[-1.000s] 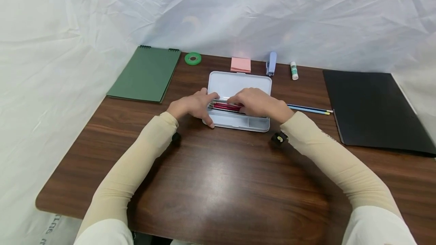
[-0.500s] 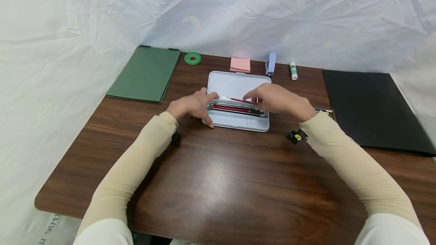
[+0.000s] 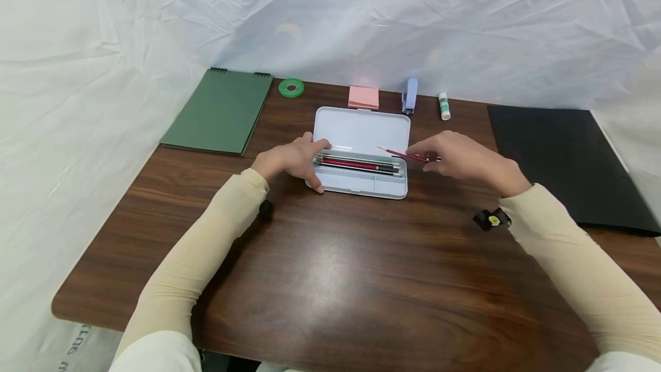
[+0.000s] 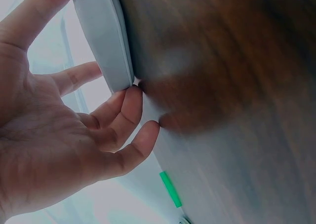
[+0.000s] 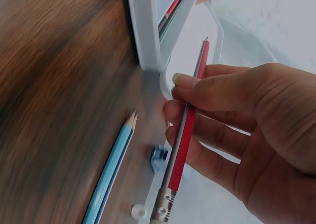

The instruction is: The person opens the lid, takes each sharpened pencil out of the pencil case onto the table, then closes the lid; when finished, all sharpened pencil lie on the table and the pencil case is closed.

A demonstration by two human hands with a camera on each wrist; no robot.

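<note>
Holding red pencil (image 3: 408, 156) pinched in right hand (image 3: 465, 161), just right of open pencil case (image 3: 361, 131). Left hand (image 3: 291, 159), fingers relaxed, steadies case's left end. Several pencils remain in tray (image 3: 358, 164); two blue pencils (image 5: 111, 172) already on table (image 3: 330, 280).

Both forearms, in cream sleeves, reach forward over the worktop. The left hand (image 3: 289, 161) lies low with relaxed fingers, thumb stretched forward. The right hand (image 3: 457, 158) hovers with fingers and thumb curled in a pinch.
</note>
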